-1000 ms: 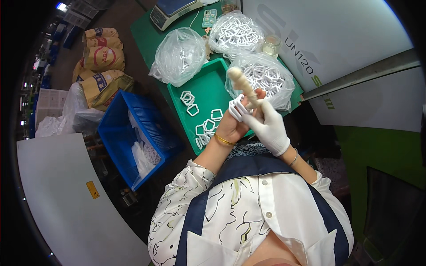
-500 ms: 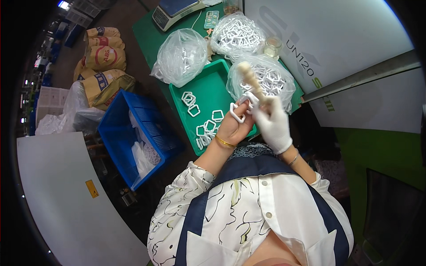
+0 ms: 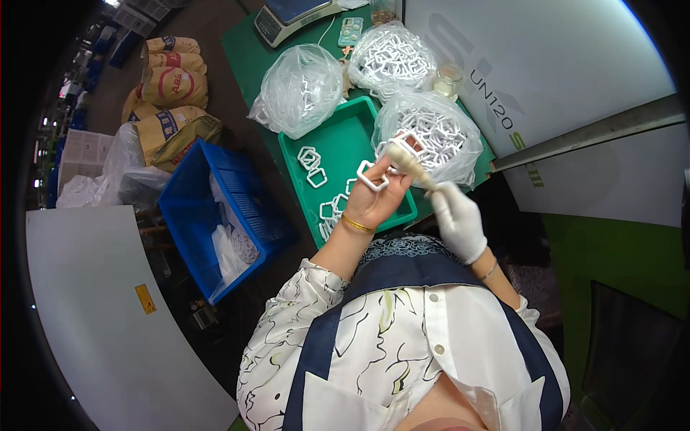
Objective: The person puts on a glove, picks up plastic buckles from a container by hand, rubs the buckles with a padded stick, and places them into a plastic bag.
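My bare left hand is closed on white plastic rings over the green tray. One angular ring shows by the thumb, and another sits near the fingertips. A white glove covers my right hand, which grips the thin end of a cream-coloured stick tool with a thick, blunt head. That head lies against or just over the rings at my left fingers; blur hides whether they touch. Inside the tray, several loose rings lie in two groups, the nearer one partly behind my left hand.
Clear plastic bags of white rings stand beyond the tray, with a jar, phone and scale around them. A blue crate is to the left, near brown sacks. A pale machine panel borders the right.
The tool's head has swung down and toward me, from pointing away to lying at the rings. My right hand has shifted right and nearer, while my left hand's palm has turned more upward.
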`<state>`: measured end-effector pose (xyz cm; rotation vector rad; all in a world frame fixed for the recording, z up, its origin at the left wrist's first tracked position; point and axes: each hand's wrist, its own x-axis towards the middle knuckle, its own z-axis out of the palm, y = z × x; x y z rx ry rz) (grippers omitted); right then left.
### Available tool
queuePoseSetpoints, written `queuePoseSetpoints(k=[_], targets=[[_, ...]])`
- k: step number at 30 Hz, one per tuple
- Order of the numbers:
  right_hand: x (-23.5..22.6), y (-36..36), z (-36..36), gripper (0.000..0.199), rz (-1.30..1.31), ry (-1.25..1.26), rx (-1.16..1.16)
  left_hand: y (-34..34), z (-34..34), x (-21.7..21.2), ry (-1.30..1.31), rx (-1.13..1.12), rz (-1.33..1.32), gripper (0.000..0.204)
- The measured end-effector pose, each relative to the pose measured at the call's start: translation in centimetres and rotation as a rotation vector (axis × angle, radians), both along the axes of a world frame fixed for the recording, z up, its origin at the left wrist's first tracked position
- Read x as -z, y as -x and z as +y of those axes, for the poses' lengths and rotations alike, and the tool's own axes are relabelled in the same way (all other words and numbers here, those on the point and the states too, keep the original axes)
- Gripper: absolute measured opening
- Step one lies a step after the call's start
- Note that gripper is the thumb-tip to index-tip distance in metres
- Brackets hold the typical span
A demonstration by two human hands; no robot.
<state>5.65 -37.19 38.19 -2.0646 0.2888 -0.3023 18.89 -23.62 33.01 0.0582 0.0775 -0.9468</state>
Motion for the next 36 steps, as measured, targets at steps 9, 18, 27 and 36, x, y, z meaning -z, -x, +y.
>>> queuePoseSetpoints(k=[9,18,27,36], targets=[[0.6,0.1,-1.4,0.02,0.062,0.016,0.139,-0.3,-0.2,-1.1,-0.157,-0.021,-0.052,0.039],[0.8,0.1,-6.3,0.026,-0.022,-0.005,0.402,-4.1,-3.3,-7.3,-0.659,-0.695,-0.908,0.039],[3.0,0.9,-7.4,0.025,0.029,0.027,0.445,-2.6,-5.7,7.1,-1.667,-0.398,-1.829,0.082],[11.4,0.1,-10.8,0.033,0.336,0.064,0.419,-3.6,1.7,11.4,-1.851,-0.283,-1.683,0.077]])
